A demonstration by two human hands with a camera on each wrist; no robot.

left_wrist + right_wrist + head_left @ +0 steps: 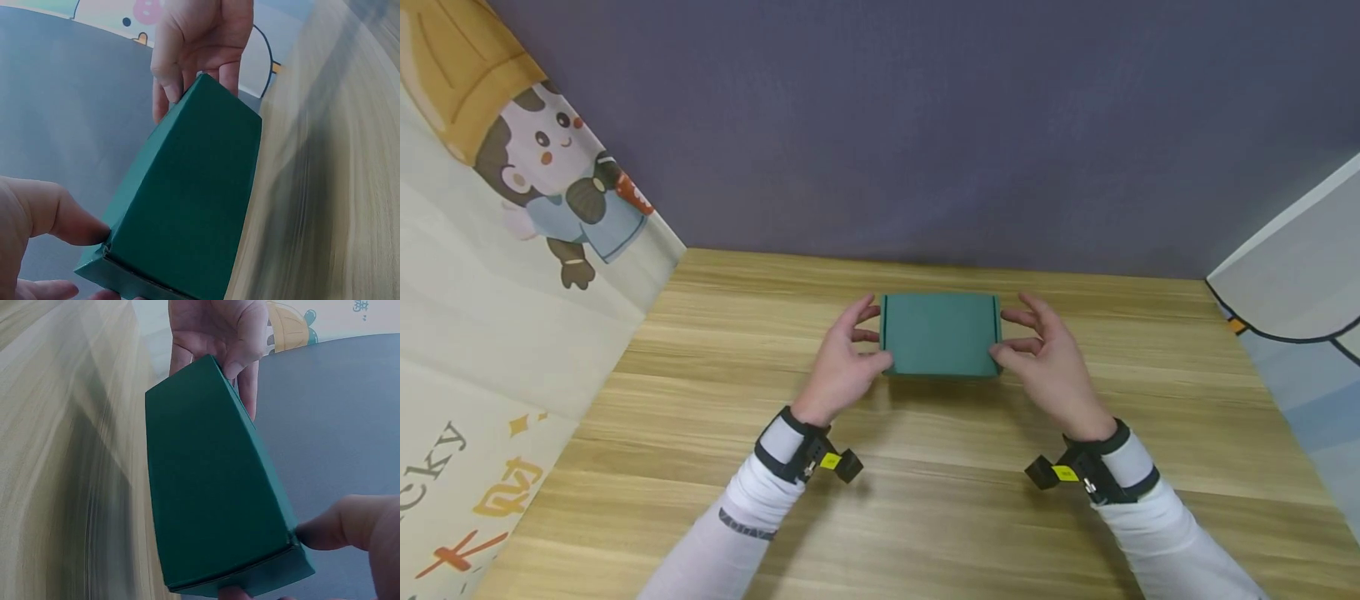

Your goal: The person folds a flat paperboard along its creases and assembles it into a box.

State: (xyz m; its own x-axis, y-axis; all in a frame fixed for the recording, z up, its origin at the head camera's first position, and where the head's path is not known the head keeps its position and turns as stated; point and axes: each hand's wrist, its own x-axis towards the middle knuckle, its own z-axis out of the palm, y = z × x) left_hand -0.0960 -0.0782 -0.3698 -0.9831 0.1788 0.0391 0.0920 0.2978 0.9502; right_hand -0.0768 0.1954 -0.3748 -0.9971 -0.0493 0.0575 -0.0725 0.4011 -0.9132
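A closed green cardboard box [940, 335] is at the middle of the far part of the table, its lid facing up. At its left end, my left hand [847, 360] grips it, thumb at the near corner and fingers along the side. My right hand [1051, 367] holds the opposite end in much the same way. The left wrist view shows the long front wall of the box [187, 187], with the left thumb on its upper edge. From the right wrist, the right thumb presses the corner of the box [212, 481]. Whether its base touches the table cannot be made out.
The wood-grain table [947, 517] reaches back to a dark blue-grey backdrop [925, 125]. A pale cloth with a cartoon figure [568, 167] hangs at the left, and another printed cloth [1300, 267] at the right. Each wrist wears a strapped camera.
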